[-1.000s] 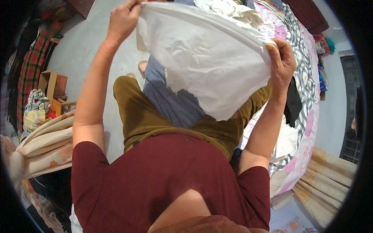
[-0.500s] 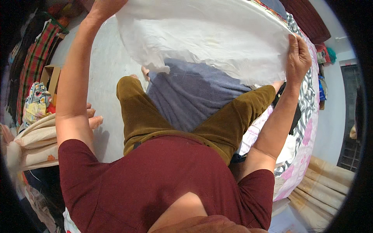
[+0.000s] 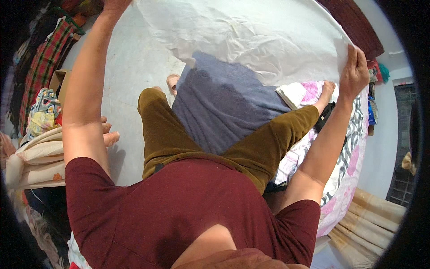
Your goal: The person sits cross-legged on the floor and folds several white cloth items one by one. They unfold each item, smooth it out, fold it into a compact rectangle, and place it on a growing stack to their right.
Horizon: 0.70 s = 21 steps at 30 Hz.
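A wide white cloth [image 3: 251,36] is stretched out in front of me between my raised arms, its lower edge hanging uneven and wrinkled. At the far right my right hand [image 3: 355,71] pinches one end of it, thumb and fingers closed on the fabric. My left hand [image 3: 117,4] is up at the top left, at the cloth's other end; the upper edge of the picture cuts off its fingers. Below the cloth, a blue-grey cloth [image 3: 224,107] lies draped between my legs.
On the right stands a bed [image 3: 354,166] with a pink and white cover and patterned fabric, a folded white cloth [image 3: 292,95] on it. Pale curtains [image 3: 367,219] hang behind. Left are a cardboard box [image 3: 58,83], red plaid fabric [image 3: 45,62] and piled clothes [image 3: 44,110].
Both hands have moved slightly farther out and apart, and the white cloth has risen with them. More of the blue-grey cloth, my foot and the folded white cloth now show beneath it.
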### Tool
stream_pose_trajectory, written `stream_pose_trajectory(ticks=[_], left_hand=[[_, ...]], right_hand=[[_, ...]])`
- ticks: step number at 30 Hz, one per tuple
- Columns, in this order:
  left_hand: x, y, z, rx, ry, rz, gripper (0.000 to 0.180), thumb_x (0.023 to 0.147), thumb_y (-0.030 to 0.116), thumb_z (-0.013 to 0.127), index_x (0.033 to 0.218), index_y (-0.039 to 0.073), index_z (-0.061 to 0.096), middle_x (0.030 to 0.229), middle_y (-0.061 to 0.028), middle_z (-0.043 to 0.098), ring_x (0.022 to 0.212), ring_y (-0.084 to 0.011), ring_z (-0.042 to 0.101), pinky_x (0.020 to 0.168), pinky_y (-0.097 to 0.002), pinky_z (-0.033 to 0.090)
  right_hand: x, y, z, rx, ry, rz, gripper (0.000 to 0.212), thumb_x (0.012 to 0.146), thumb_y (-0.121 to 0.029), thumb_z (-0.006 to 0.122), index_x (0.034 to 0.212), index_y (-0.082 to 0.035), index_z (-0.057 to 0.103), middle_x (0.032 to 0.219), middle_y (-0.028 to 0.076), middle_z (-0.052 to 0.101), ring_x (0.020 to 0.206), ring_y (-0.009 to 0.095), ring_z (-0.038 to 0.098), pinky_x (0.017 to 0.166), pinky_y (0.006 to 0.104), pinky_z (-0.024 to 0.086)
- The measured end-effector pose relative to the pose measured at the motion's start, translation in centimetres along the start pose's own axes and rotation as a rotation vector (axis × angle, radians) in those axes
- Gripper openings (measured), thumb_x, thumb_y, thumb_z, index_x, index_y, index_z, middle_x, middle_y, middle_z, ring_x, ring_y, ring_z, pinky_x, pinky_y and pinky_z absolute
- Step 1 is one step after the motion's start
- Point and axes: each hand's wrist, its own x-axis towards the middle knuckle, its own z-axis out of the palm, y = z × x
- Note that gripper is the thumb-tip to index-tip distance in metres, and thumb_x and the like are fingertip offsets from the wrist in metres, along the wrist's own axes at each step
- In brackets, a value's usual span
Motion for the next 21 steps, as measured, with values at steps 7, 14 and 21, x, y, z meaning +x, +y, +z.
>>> stream_pose_trajectory(ticks=[7, 14, 21], left_hand=[[-12.5, 3.6, -8.0, -0.009, -0.527, -0.036, 0.022, 0.096, 0.021, 0.058, 0.082, 0.004, 0.061, 0.071, -0.0011, 0.055, 0.064, -0.0094, 0.054, 0.055, -0.0254, 0.045], [-27.4, 9.9, -9.6, 0.123, -1.013, -0.824, 0.02, 0.086, 0.021, 0.067, 0.079, 0.002, 0.065, 0.069, -0.0079, 0.061, 0.062, -0.0209, 0.057, 0.059, -0.0329, 0.046], [-27.9, 8.5, -9.9, 0.087, -1.57, -1.102, 0.036, 0.079, 0.024, 0.073, 0.111, 0.007, 0.068, 0.101, -0.0104, 0.07, 0.094, -0.0209, 0.065, 0.084, -0.0322, 0.05]], right_hand=[[-10.7, -0.9, -8.0, 0.201, -0.739, 0.233, 0.011, 0.085, -0.005, 0.065, 0.091, 0.003, 0.067, 0.073, 0.007, 0.062, 0.066, 0.013, 0.057, 0.061, 0.0282, 0.045], [-25.1, -5.2, -7.3, 0.242, -1.214, 0.369, 0.009, 0.074, -0.008, 0.072, 0.075, 0.0, 0.068, 0.068, 0.012, 0.062, 0.067, 0.027, 0.061, 0.065, 0.0349, 0.045], [-25.2, -9.3, -3.3, 0.206, -1.542, 0.375, 0.029, 0.075, -0.023, 0.074, 0.096, -0.002, 0.069, 0.082, 0.019, 0.065, 0.078, 0.036, 0.063, 0.071, 0.0421, 0.048]])
